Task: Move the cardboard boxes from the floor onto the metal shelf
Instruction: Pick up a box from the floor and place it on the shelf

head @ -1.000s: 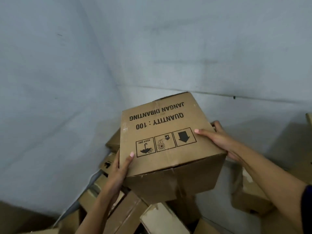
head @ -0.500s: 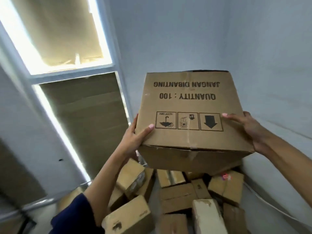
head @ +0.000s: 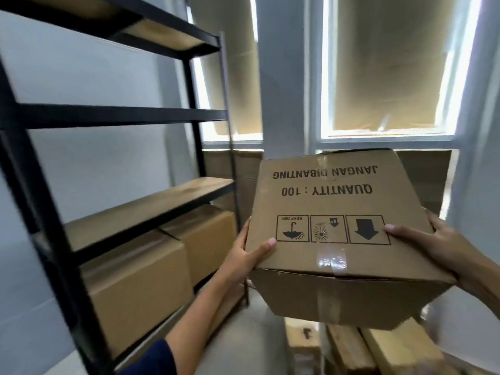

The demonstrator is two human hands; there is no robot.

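A cardboard box (head: 332,201) printed upside down with "QUANTITY : 100" is up in the air at chest height, right of centre. My left hand (head: 247,253) grips its left side, thumb on top. My right hand (head: 433,242) grips its right side, thumb across the top near the arrow mark. The black metal shelf (head: 113,116) stands to the left. Two cardboard boxes (head: 140,277) sit on its lowest level. The wooden board (head: 151,201) above them is bare.
Several cardboard boxes (head: 378,347) lie on the floor under the held box, at the lower right. Covered windows (head: 384,66) fill the wall behind. A grey wall runs behind the shelf on the left.
I have lifted the box off the floor pile and turned left with it. The view swung from the corner with the pile to the shelf and windows.
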